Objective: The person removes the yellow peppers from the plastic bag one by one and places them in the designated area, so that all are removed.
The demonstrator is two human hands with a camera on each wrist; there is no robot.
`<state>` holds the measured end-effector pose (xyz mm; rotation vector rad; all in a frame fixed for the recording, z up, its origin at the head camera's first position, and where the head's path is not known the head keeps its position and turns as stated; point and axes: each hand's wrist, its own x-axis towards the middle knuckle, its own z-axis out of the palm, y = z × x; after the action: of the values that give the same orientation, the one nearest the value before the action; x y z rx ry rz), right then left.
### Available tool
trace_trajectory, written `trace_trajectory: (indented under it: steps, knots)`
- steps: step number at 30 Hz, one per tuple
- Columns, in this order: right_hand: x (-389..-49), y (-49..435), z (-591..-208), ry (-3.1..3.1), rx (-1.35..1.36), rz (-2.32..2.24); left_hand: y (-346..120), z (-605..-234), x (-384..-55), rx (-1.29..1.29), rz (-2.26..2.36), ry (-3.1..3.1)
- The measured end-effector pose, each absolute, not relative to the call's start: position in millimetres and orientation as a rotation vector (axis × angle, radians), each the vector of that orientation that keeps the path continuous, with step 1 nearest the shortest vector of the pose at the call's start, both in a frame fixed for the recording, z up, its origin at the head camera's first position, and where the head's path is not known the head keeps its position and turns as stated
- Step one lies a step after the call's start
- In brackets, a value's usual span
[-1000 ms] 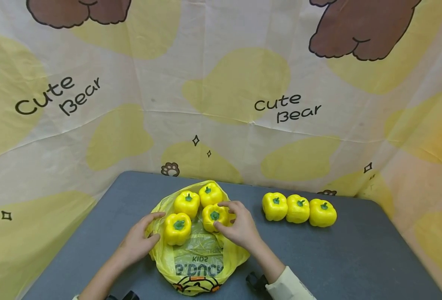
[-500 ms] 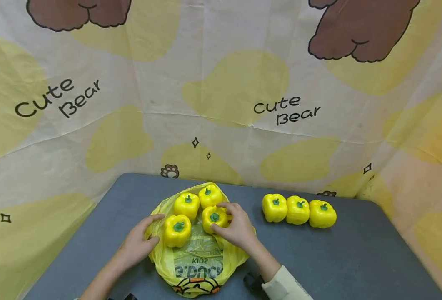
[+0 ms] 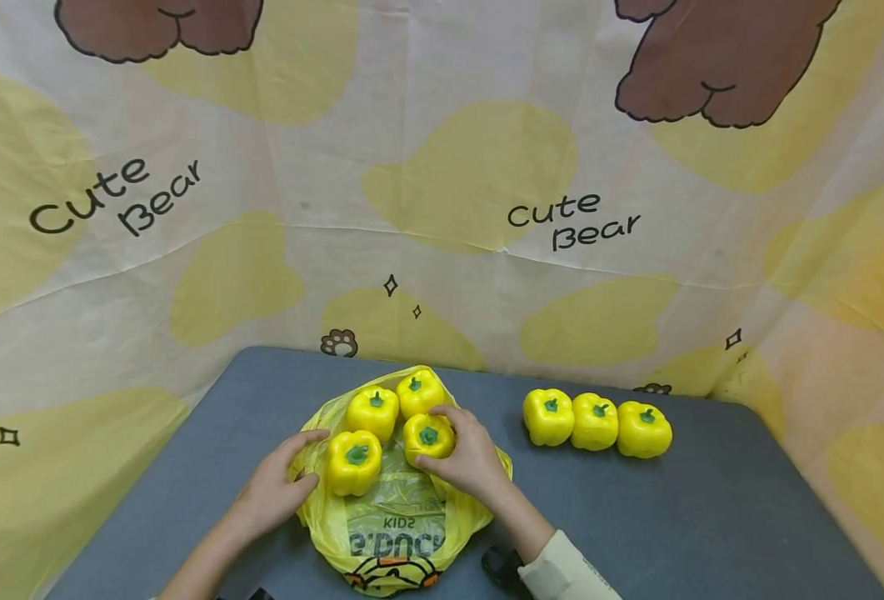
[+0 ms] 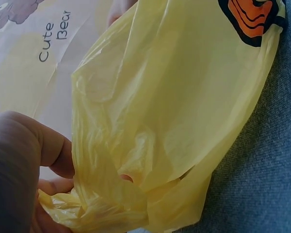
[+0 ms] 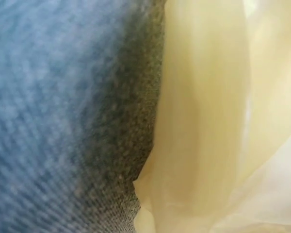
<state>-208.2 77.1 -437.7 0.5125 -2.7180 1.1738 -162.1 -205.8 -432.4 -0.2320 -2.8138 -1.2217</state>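
Observation:
A yellow plastic bag (image 3: 322, 533) lies spread with its mouth open on the grey table, several yellow bell peppers inside it. My right hand (image 3: 473, 454) grips the bell pepper (image 3: 428, 440) at the bag's right side, thumb in front and fingers behind. At the left rim, my left hand (image 3: 280, 479) holds the bag's edge, beside another bell pepper (image 3: 355, 463). In the left wrist view the bag (image 4: 174, 111) meets the curled fingers (image 4: 56, 150). The right wrist view shows only bag (image 5: 199, 121) and blurred table, with the hand out of sight.
A row of bell peppers (image 3: 595, 422) stands on the table (image 3: 681, 517) to the right of the bag. Behind the table hangs a printed cloth (image 3: 442, 183). A black object (image 3: 501, 567) sits by the right wrist.
The right hand's thumb and fingers have closed in around the bell pepper, shifting slightly left. The left hand and the bag stay nearly in place.

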Motion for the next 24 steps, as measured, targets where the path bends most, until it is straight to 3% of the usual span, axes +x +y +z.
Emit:
trace_trajectory:
  steps: [24]
  knots:
    - [-210.6,75.6,-440.2,-2.697,0.495,1.209,-206.1,-433.2,-162.6,-0.21,-1.254,-2.827]
